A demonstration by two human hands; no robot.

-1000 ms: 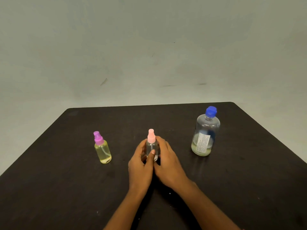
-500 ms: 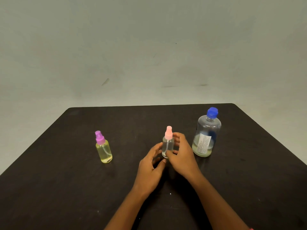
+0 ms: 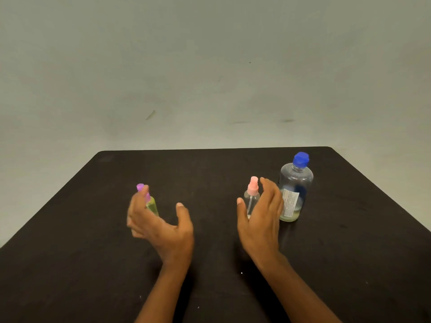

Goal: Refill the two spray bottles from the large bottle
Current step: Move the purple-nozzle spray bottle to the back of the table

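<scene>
A small clear spray bottle with a pink cap (image 3: 251,198) stands upright on the black table (image 3: 210,173), just left of the large clear bottle with a blue cap (image 3: 295,185), which holds a little yellowish liquid at its bottom. My right hand (image 3: 261,217) is beside the pink-capped bottle, fingers spread, apparently off it. Further left stands a purple-capped spray bottle (image 3: 151,203) holding yellow liquid. My left hand (image 3: 161,224) is in front of it, blurred, fingers spread and holding nothing.
A plain grey wall rises behind the table. The table's far edge (image 3: 210,149) runs across the middle of the view, and its side edges slant outward toward me.
The pink-capped bottle has been shifted right, next to the large bottle, and both hands have let go of it. My left hand has swung left to the purple-capped bottle.
</scene>
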